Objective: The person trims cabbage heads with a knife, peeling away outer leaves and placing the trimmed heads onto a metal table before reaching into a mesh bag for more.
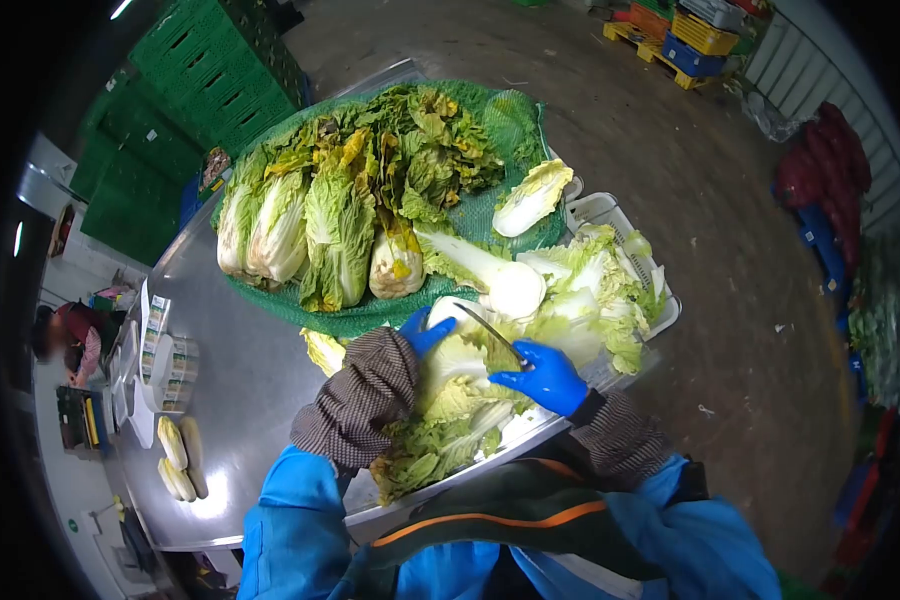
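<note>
My right hand [542, 378], in a blue glove, is closed round the handle of a knife [492, 334]. The blade reaches up and left across the cut base of a Chinese cabbage [452, 313]. On the left side of that cabbage, my left hand [425, 332], also gloved in blue, grips it near the base; some fingers are hidden. Just beyond lies a cabbage piece with a broad white cut end [517, 290]. Loose cabbage leaves [580, 290] are heaped around the knife hand, and more leaves [440, 440] lie beneath my wrists.
Several untrimmed cabbages [335, 230] rest on a green net bag [515, 125] on the metal table [255, 400]. A white crate [665, 318] holds leaves at right. Two trimmed cabbages [173, 443] lie left near packaging [170, 350]. Green crates [210, 75] stand behind; a person [80, 335] is far left.
</note>
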Demonstrator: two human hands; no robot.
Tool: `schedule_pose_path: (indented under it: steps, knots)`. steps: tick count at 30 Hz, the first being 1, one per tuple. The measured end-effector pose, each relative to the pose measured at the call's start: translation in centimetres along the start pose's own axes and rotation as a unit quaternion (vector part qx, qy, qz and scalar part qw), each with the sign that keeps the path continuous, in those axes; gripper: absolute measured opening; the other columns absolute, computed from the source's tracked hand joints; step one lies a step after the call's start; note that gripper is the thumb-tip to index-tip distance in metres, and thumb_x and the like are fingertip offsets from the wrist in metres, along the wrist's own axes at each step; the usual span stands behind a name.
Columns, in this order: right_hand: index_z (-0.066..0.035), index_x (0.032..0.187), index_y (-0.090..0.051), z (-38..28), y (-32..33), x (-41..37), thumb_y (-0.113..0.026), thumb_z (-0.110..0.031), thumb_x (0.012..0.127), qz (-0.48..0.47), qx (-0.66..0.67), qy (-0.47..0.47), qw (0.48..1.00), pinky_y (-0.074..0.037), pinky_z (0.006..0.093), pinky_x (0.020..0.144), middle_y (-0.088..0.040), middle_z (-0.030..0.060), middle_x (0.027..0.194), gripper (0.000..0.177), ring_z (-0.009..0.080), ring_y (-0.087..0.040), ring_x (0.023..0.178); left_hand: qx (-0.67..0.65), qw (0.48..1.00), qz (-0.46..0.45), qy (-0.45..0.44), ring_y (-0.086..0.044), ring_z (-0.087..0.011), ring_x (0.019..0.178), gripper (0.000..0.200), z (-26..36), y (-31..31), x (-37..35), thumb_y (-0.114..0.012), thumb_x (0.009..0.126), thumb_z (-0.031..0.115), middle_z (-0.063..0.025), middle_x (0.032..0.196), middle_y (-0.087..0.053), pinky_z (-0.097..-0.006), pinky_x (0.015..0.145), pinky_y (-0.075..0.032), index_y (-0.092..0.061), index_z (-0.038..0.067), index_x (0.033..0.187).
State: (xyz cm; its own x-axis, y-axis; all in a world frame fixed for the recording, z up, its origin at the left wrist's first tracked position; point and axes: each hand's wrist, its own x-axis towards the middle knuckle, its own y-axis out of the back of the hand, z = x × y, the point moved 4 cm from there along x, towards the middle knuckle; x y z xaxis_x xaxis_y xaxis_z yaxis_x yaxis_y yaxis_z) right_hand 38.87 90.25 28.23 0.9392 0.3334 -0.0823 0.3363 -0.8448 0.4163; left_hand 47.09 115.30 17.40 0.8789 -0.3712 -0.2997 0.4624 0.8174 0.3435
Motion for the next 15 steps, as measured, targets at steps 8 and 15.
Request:
schedule_pose_path:
  steps: [8, 15]
  knots:
    - [0.003, 0.11, -0.06, -2.6, 7.0, -3.1, -0.075, -0.017, 0.078, -0.059, 0.229, -0.065, 0.969, -0.051, 0.0239, 0.067, -0.066, 0.0058, 0.094, 0.04, 0.0098, -0.062, 0.079, -0.419, 0.885, -0.031, 0.199, -0.059, -0.0269, 0.108, 0.062, 1.4, -0.2, -2.6, -0.065, 0.084, 0.041, -0.016, 0.116, -0.061, -0.0396, 0.096, -0.046, -0.052, -0.001, 0.126]
    - [-0.005, 0.125, -0.054, -1.8, 9.5, 2.1, -0.074, -0.023, 0.079, 0.074, -0.081, 0.081, 0.991, -0.052, 0.0273, 0.076, -0.063, 0.0087, 0.107, 0.054, 0.015, -0.063, 0.089, -0.337, 0.928, 0.137, -0.079, -0.054, -0.0312, 0.115, 0.095, 7.8, 3.7, -10.0, -0.073, 0.072, 0.049, -0.0189, 0.128, -0.051, -0.0426, 0.099, -0.043, -0.028, 0.001, 0.14]
